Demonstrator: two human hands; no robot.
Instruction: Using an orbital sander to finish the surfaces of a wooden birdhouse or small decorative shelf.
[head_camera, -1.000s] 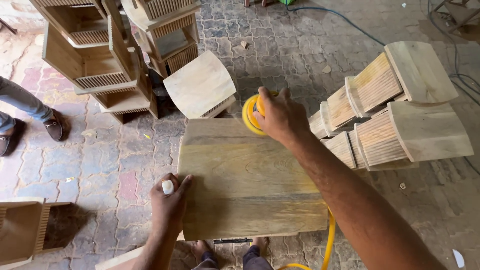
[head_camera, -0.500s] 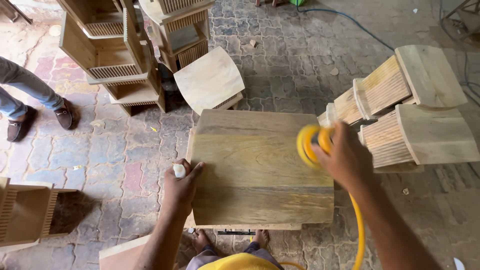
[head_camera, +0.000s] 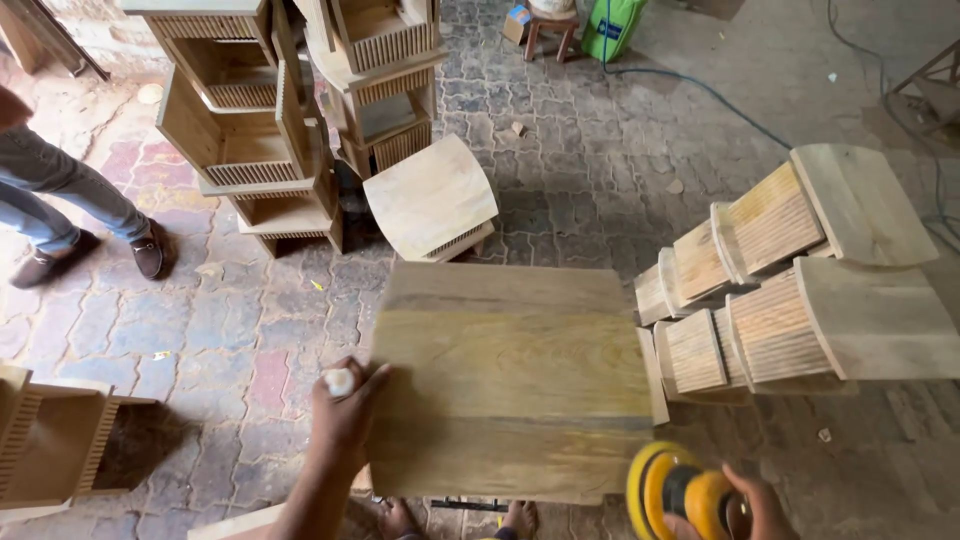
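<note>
Down to the near right corner of the wooden panel (head_camera: 512, 375) goes the yellow sander (head_camera: 672, 490), which half a second ago sat at the right edge farther up. My right hand (head_camera: 745, 508) is wrapped around the sander, though the frame edge hides most of the fingers. My left hand (head_camera: 343, 412) presses flat and open on the panel's left edge, steadying it. Sanding looks midway; the next pass probably calls for sweeping back along the near edge.
</note>
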